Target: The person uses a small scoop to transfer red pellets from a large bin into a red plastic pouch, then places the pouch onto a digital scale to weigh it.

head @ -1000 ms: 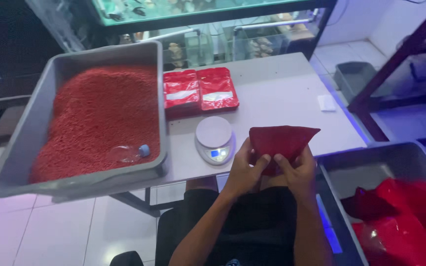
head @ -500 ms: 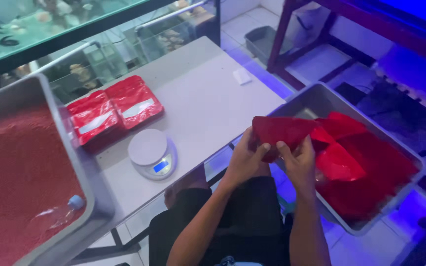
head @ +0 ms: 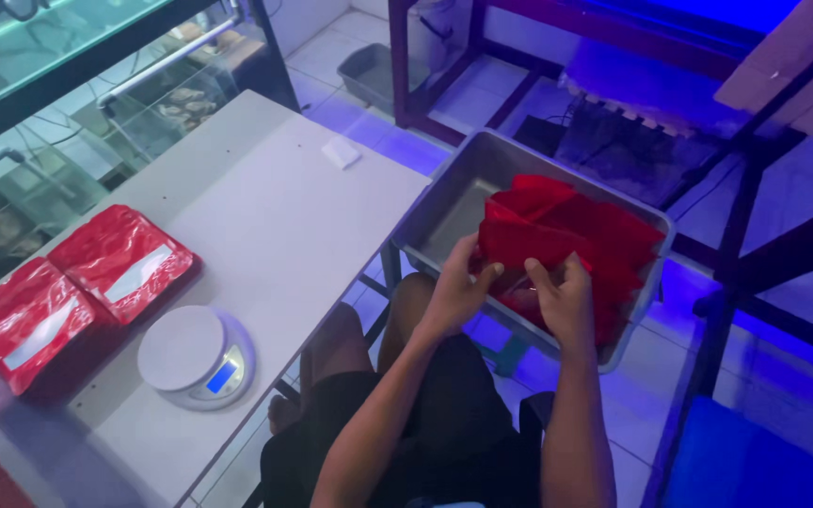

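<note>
Table: a long white table (head: 265, 216) fills the left side, with the person sitting at its near edge.
Fish tanks: glass tanks (head: 77, 103) stand behind the table, along the top left.
Metal frame: a dark rack (head: 745, 198) stands on the right, lit by blue light.
Grey bin: a grey bin (head: 444, 198) sits to the right of the table, just past its corner. It is full of red bags.
Red pile: the heap of red bags (head: 604, 226) lies inside the bin, all crumpled together.
Flat packs: two shiny red packs (head: 77, 292) lie side by side on the table, at the left, each with a pale strip on it.
Scale: a small round white scale (head: 198, 357) sits on the table near the packs, with a little blue screen.
Held bag: one red bag (head: 529, 246) is held over the near part of the bin, touching the pile.
Left hand: the left hand (head: 458, 287) grips the left edge of the held bag, fingers closed on it.
Right hand: the right hand (head: 562, 296) pinches the lower right part of the same bag, fingers curled shut on it.
White bit: a small white square (head: 341, 152) lies at the far end of the table.
</note>
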